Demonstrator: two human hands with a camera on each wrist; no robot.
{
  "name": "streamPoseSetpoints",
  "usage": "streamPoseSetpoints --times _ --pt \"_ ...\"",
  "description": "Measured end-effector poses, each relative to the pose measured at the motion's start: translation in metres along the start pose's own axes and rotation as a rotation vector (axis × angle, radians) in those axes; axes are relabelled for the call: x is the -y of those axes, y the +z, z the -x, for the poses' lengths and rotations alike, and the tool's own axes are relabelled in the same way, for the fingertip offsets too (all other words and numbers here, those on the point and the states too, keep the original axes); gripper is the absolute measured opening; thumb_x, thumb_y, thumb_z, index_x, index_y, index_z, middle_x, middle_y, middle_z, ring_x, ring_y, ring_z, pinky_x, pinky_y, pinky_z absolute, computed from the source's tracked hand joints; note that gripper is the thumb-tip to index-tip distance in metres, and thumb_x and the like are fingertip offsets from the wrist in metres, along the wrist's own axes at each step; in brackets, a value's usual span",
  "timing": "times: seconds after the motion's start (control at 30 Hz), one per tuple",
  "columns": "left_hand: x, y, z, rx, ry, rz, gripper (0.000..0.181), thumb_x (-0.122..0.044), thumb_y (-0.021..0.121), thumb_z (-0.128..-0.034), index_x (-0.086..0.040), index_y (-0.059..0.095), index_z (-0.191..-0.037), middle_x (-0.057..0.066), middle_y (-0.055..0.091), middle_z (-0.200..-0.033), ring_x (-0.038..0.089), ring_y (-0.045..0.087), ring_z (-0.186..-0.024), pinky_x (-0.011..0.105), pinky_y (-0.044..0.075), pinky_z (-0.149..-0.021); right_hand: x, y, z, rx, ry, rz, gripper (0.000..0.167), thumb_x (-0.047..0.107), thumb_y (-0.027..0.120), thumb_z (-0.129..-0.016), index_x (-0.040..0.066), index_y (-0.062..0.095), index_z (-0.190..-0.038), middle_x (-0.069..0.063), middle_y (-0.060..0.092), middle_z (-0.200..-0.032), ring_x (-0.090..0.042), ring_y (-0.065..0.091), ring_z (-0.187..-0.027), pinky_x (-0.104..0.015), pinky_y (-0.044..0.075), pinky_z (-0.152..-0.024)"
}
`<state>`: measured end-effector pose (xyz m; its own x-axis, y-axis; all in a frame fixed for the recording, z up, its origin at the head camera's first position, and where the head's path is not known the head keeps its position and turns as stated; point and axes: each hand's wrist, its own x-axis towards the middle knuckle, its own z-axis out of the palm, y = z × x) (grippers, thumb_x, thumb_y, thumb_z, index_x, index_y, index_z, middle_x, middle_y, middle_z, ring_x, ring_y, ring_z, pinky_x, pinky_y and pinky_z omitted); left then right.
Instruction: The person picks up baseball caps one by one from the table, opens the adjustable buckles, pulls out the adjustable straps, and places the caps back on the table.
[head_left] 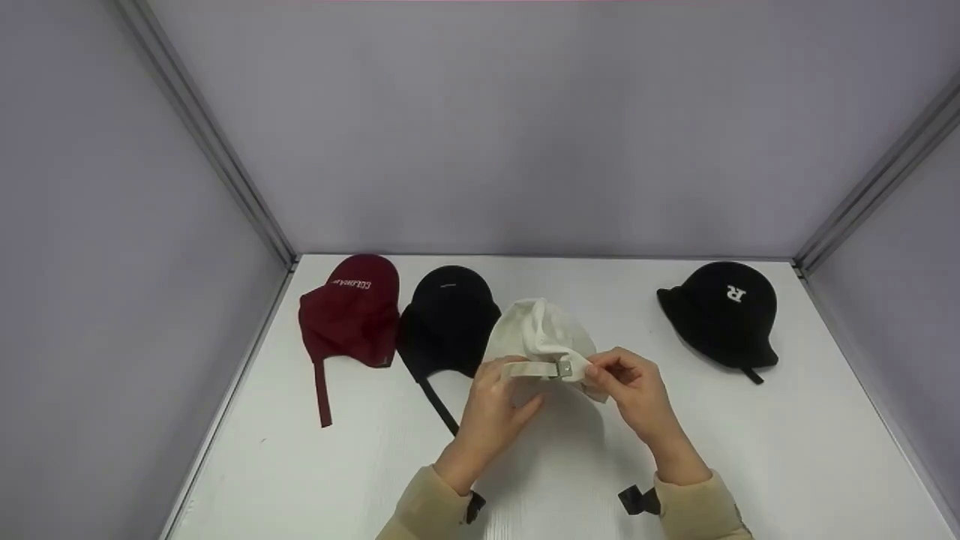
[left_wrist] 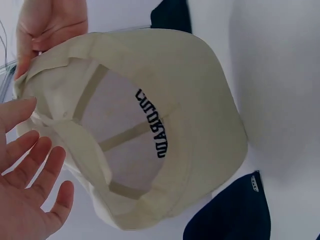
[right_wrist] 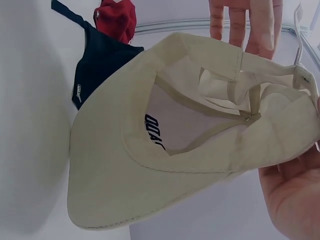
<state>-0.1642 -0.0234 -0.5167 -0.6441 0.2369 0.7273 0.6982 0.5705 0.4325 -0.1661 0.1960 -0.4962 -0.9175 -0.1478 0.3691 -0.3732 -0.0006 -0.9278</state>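
Both hands hold a cream cap [head_left: 555, 326] above the table, its back strap and metal buckle [head_left: 564, 368] toward the person. At the strap's left end the left hand [head_left: 491, 416] has its fingers on the band, thumb apart. The right hand [head_left: 637, 394] pinches the band beside the buckle between thumb and finger. In the left wrist view the cap [left_wrist: 200, 100] shows its inside, with dark lettering seen through the front panel; the left hand [left_wrist: 30, 175] has spread, slightly bent fingers. The right wrist view shows the cap's brim [right_wrist: 105, 175] pointing down and left.
A dark red cap [head_left: 352, 322] and a black cap [head_left: 450, 322] lie side by side on the white table [head_left: 300, 480], left of the cream one. Another black cap with a white letter [head_left: 724, 315] lies at the right. Grey walls [head_left: 480, 135] enclose the table.
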Motion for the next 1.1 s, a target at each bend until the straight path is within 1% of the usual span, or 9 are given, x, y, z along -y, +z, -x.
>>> streamPoseSetpoints --times 0.07,0.17,0.3,0.4,0.5,0.6,0.73,0.93,1.1 --pt "0.0007 0.0019 0.0001 0.004 0.037 -0.053 0.042 -0.013 0.09 -0.0678 -0.015 0.069 -0.104 0.001 0.066 -0.106 0.02 0.061 -0.103 0.038 0.047 -0.09 -0.0001 0.0015 -0.0006 0.003 -0.003 -0.004 0.005 -0.01 0.063 -0.089 -0.006 0.066 -0.091 -0.009 0.067 -0.088 -0.014 0.061 -0.076 -0.023 0.051 -0.067" --pt "0.0011 0.0043 -0.0007 0.005 0.072 -0.124 0.037 -0.017 0.089 -0.0695 -0.017 0.072 -0.102 -0.002 0.066 -0.104 0.018 0.06 -0.102 0.037 0.047 -0.089 -0.0004 0.0032 -0.0012 0.002 -0.013 -0.002 0.005 -0.01 0.064 -0.089 -0.006 0.066 -0.091 -0.01 0.067 -0.088 -0.014 0.06 -0.075 -0.023 0.051 -0.066" --pt "0.0019 0.0066 -0.0022 -0.017 0.09 -0.155 0.027 -0.016 0.086 -0.0734 -0.017 0.072 -0.097 -0.003 0.067 -0.101 0.016 0.061 -0.099 0.036 0.048 -0.087 -0.0002 0.0044 -0.0016 -0.006 -0.013 -0.001 0.004 -0.009 0.065 -0.089 -0.005 0.066 -0.09 -0.011 0.067 -0.087 -0.014 0.06 -0.075 -0.024 0.05 -0.066" --pt "0.0028 0.0072 -0.0036 -0.041 0.094 -0.132 0.019 -0.012 0.083 -0.0774 -0.015 0.073 -0.093 -0.003 0.068 -0.096 0.015 0.062 -0.095 0.036 0.048 -0.084 0.0004 0.0047 -0.0016 -0.016 -0.003 0.007 0.005 -0.008 0.065 -0.089 -0.004 0.067 -0.09 -0.012 0.066 -0.087 -0.015 0.061 -0.075 -0.024 0.051 -0.066" --pt "0.0036 0.0071 -0.0048 -0.058 0.083 -0.099 0.013 -0.01 0.079 -0.082 -0.013 0.073 -0.093 -0.003 0.068 -0.092 0.014 0.063 -0.09 0.035 0.048 -0.082 0.0013 0.0044 -0.0014 -0.032 0.013 0.017 0.005 -0.008 0.066 -0.089 -0.003 0.068 -0.09 -0.012 0.066 -0.087 -0.015 0.061 -0.074 -0.024 0.051 -0.065" --pt "0.0029 0.0054 -0.0063 -0.071 0.076 -0.077 0.009 -0.008 0.077 -0.0843 -0.011 0.074 -0.092 -0.002 0.068 -0.089 0.014 0.063 -0.086 0.034 0.049 -0.08 0.0017 0.0037 -0.0013 -0.046 0.023 0.029 0.005 -0.007 0.066 -0.089 -0.003 0.068 -0.09 -0.012 0.066 -0.086 -0.015 0.061 -0.074 -0.024 0.051 -0.065" --pt "0.0004 0.003 -0.0078 -0.076 0.071 -0.063 0.007 -0.009 0.077 -0.0842 -0.01 0.074 -0.09 -0.002 0.067 -0.087 0.014 0.063 -0.084 0.034 0.048 -0.08 0.002 0.0022 -0.0008 -0.055 0.022 0.039 0.003 -0.006 0.066 -0.09 -0.003 0.068 -0.091 -0.013 0.066 -0.086 -0.016 0.061 -0.074 -0.024 0.051 -0.065" --pt "-0.0008 0.0021 -0.0058 -0.074 0.073 -0.035 0.009 -0.008 0.078 -0.0824 -0.011 0.074 -0.089 -0.003 0.068 -0.087 0.013 0.063 -0.085 0.034 0.047 -0.081 0.0005 0.0003 0.0028 -0.066 0.018 0.036 0.004 -0.006 0.066 -0.09 -0.003 0.068 -0.092 -0.013 0.065 -0.085 -0.016 0.061 -0.074 -0.024 0.052 -0.065" --pt "-0.0009 0.0008 -0.0044 -0.059 0.067 -0.018 0.003 -0.011 0.075 -0.0871 -0.011 0.074 -0.09 -0.003 0.067 -0.087 0.013 0.062 -0.085 0.034 0.047 -0.083 -0.0004 -0.0005 0.004 -0.083 0.016 0.056 0.004 -0.004 0.067 -0.09 -0.002 0.069 -0.092 -0.013 0.065 -0.086 -0.017 0.062 -0.074 -0.025 0.053 -0.065"
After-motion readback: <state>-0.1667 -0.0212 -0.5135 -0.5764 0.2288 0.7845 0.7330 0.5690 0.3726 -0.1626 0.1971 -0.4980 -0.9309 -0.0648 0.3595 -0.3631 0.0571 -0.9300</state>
